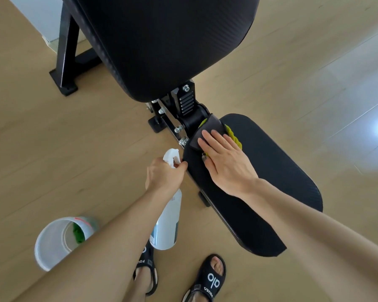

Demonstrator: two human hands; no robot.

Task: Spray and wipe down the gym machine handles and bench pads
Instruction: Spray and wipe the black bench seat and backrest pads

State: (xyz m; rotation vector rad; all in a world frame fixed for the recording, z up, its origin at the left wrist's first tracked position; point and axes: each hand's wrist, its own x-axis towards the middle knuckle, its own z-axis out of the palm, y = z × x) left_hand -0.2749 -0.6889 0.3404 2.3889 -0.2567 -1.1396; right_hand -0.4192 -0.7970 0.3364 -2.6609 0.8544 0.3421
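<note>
The right hand (226,163) lies flat, fingers spread, pressing a grey and yellow-green cloth (212,131) onto the seat pad (271,171) at its end nearest the hinge, below the raised back pad (166,40). The left hand (164,176) is closed around the neck of a white spray bottle (168,223), a finger at the trigger, just beside the seat pad's left edge. A white bucket (52,240) stands on the wooden floor (52,149) at lower left, with something green inside.
</note>
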